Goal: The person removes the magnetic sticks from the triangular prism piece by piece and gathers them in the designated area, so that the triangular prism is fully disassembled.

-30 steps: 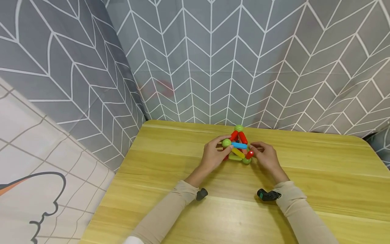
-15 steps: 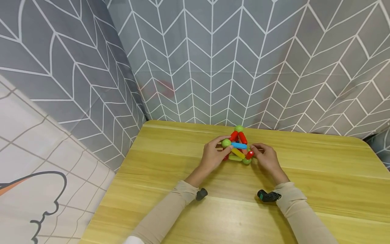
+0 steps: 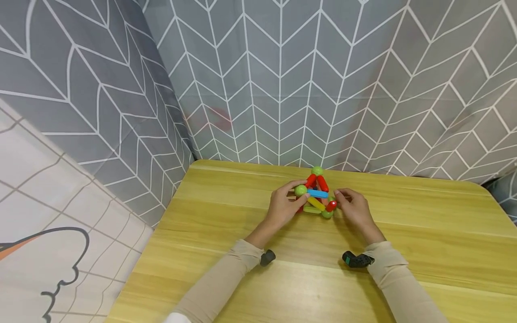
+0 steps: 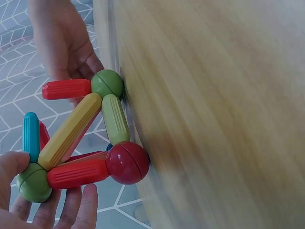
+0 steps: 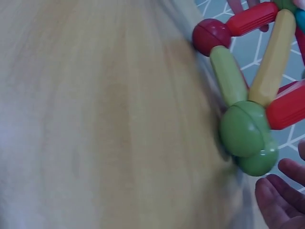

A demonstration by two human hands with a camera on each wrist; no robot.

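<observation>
Near the far edge of the wood-grain table, you have a ball-and-rod construction toy between your hands. Your left hand pinches it at one corner: the thumb presses where the blue rod meets a green ball, and your other fingers reach beneath that ball. From this gripped corner, a yellow rod runs slantwise to a second green ball, while a red rod leads to a red ball. A lime-green rod joins the red ball to the second green ball, closing a triangle on the side facing you. Another red rod, short in your head view, sticks out from the second green ball with its far end free. At the back, two more red rods slope together to a top green ball.

Your right hand is ungripped, its fingers loosely bent beside the toy. From the right wrist, its fingertips lie just short of a further green ball, which is partly hidden behind the second one; whether those two balls touch you cannot tell. Beige sleeves cover both your forearms, and a grey chevron-patterned curtain hangs behind the table.
</observation>
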